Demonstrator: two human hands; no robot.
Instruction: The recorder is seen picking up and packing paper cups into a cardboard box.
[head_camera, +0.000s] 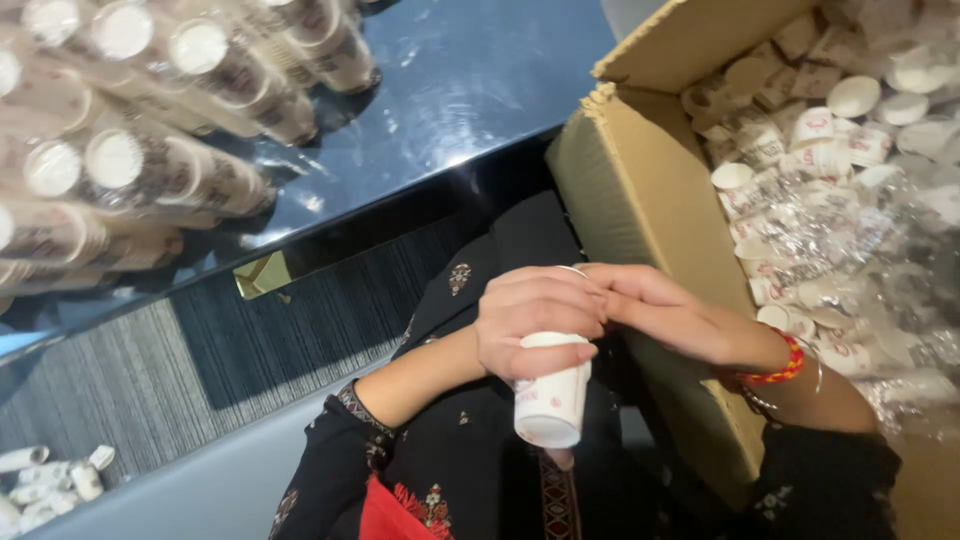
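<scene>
An open brown cardboard box (640, 190) heaped with loose cups stood just right of the hands, and stacked cups (150, 150) lay across the dark glossy table (470, 80). The left hand (535, 315) gripped a small white paper cup (550, 395) over the lap, its long axis near upright and its base facing the camera. The right hand (665, 310) rested half-curled against the left hand's knuckles, holding nothing that showed.

The person wears a black garment with small embroidered motifs; its cuffs have a patterned trim. The left hand (535, 315) has a thin ring. Behind the right hand (665, 310), the wrist carries a red-and-yellow beaded bracelet (783, 368) and perhaps thin bangles.
</scene>
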